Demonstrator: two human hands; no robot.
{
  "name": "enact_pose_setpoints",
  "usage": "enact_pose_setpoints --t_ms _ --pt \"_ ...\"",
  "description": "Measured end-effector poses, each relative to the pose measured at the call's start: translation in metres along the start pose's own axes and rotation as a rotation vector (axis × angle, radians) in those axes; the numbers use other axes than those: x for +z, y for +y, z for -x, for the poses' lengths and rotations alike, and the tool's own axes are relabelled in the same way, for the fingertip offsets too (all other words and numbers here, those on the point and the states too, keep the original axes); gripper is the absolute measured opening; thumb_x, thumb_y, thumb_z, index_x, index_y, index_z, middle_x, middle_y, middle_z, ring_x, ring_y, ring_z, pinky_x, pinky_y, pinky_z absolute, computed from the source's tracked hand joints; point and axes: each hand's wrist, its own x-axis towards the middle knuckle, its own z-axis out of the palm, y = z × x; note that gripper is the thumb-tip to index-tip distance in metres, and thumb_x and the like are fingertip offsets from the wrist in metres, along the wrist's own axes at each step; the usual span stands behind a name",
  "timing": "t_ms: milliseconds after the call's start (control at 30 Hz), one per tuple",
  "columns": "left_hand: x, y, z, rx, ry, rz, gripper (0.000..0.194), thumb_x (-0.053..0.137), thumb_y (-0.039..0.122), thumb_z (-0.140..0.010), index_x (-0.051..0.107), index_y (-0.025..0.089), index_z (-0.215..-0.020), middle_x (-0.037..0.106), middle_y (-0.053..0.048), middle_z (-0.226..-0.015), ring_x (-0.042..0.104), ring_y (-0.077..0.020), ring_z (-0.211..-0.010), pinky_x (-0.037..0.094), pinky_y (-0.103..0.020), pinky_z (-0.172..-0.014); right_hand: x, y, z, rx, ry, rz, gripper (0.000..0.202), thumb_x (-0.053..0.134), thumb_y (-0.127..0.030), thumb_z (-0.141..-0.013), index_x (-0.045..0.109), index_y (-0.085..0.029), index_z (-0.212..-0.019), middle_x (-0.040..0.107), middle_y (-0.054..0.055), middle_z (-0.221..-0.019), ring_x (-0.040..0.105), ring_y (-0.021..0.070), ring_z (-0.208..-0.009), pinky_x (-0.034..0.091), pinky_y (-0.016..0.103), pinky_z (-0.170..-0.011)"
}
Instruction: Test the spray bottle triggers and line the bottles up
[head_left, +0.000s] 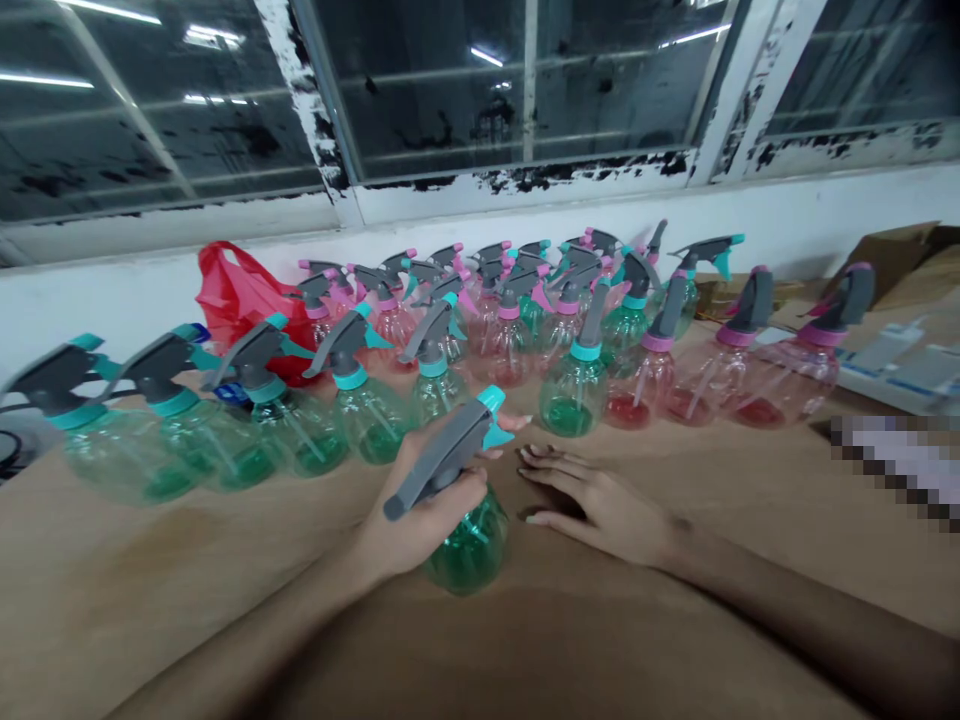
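My left hand [420,520] is wrapped round the neck of a green spray bottle [469,550] with a grey and turquoise trigger head. The bottle is at the middle of the table, close to me, its nozzle pointing away to the right. Just right of it, my right hand [600,500] rests low at the tabletop with fingers stretched out and nothing in them. Beyond the hands stands another green spray bottle [571,400], beside a pink spray bottle [637,385]. To the left, a row of green spray bottles [371,415] stands upright.
Several more pink and green spray bottles [510,345] crowd together at the back against the white wall. A red plastic bag [251,290] sits behind the left row. Cardboard boxes [892,260] and a white tray-like item [892,365] are at the right of the wooden table [300,610].
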Motion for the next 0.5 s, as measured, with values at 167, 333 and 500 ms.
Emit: enact_pose_setpoints --t_ms 167,333,500 --pt "0.0000 -0.0005 0.0001 -0.013 0.006 -0.022 0.046 0.049 0.017 -0.070 0.064 0.033 -0.111 0.068 0.001 -0.111 0.065 -0.0217 -0.095 0.053 -0.034 -0.083 0.0001 0.0006 0.0006 -0.012 0.019 -0.017 0.052 0.051 -0.048 -0.089 0.048 -0.021 -0.133 0.053 0.009 -0.136 0.043 0.0230 -0.130 0.037 0.048 -0.107" --pt "0.0010 0.0000 0.0014 -0.079 0.033 -0.048 0.042 0.050 0.024 -0.070 0.065 0.027 -0.109 0.072 -0.002 -0.089 0.067 -0.0231 -0.083 0.055 -0.033 -0.069 0.0020 0.0033 0.0013 -0.007 0.006 -0.016 0.053 0.050 -0.048 -0.089 0.047 -0.020 -0.134 0.051 0.009 -0.137 0.042 0.0235 -0.131 0.035 0.049 -0.108" --pt "0.0007 -0.0038 0.0031 -0.037 0.048 -0.066 0.037 0.050 0.026 -0.072 0.065 0.028 -0.106 0.071 0.000 -0.090 0.067 -0.0220 -0.083 0.055 -0.034 -0.072 0.0014 0.0028 0.0016 0.007 -0.019 -0.005 0.054 0.049 -0.049 -0.089 0.046 -0.019 -0.135 0.050 0.009 -0.139 0.041 0.0226 -0.132 0.034 0.047 -0.109"
